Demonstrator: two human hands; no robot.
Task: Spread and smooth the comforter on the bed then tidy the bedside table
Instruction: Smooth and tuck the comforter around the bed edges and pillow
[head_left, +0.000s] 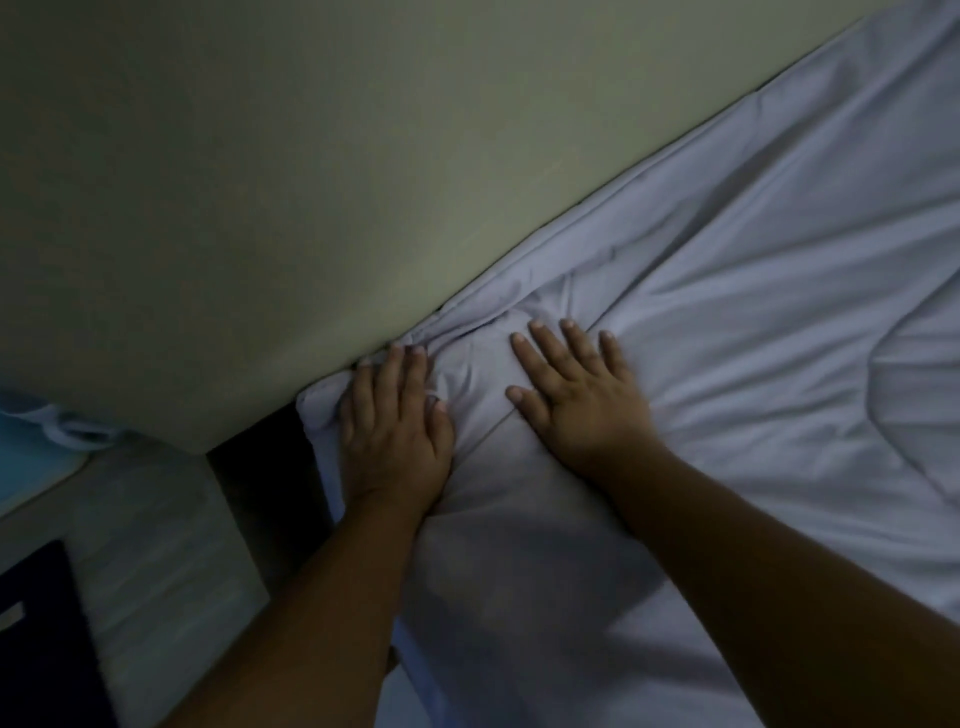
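A pale grey-lilac comforter (753, 312) covers the bed on the right, creased and bunched near its top corner by the wall. My left hand (395, 421) lies flat on that corner, fingers straight and pointing toward the wall. My right hand (576, 395) presses flat on the comforter just to the right, fingers spread. Both forearms reach in from the bottom of the view. The bedside table (156, 530) shows as a light wood-grain surface at the lower left.
A cream wall (260, 182) runs diagonally along the bed's far edge. A dark gap (270, 467) separates bed and bedside table. A dark flat object (47, 639) lies on the table's near left. Something light blue (31, 447) sits at the far left.
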